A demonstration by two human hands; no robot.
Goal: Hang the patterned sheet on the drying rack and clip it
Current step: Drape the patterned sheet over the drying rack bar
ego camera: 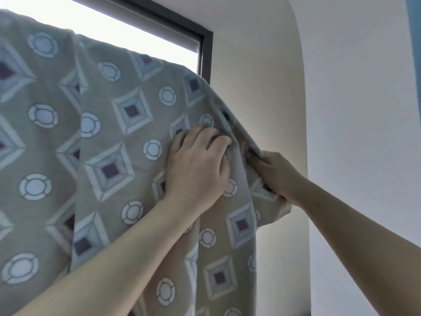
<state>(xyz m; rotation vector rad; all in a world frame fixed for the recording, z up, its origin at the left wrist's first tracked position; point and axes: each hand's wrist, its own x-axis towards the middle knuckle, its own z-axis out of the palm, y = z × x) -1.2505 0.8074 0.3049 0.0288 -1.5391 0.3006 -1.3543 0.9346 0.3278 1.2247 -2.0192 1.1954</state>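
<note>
head cam view is mostly filled by the patterned sheet [114,133], tan with pale diamonds and rings, draped over something high up. whatever carries it is covered by the cloth, so it can't be made out. the sheet is cut off at the left and bottom edges of the shot. a white wall [353,110] is seen to the right, with a blue strip [415,42] cropped at the far corner; what it belongs to can't be told. a bright window [136,26] is blown out behind the sheet's top edge, with only part of its dark frame [206,53] shown.

the left hand [198,165] is laid on the front of the sheet with fingers curled in, and a fold is bunched under them; the fingertips are buried in the fabric. the right hand [276,174] is closed round the sheet's right-hand hanging edge, with its fingers mostly hidden behind the cloth. both forearms are cropped at the frame's edges.
</note>
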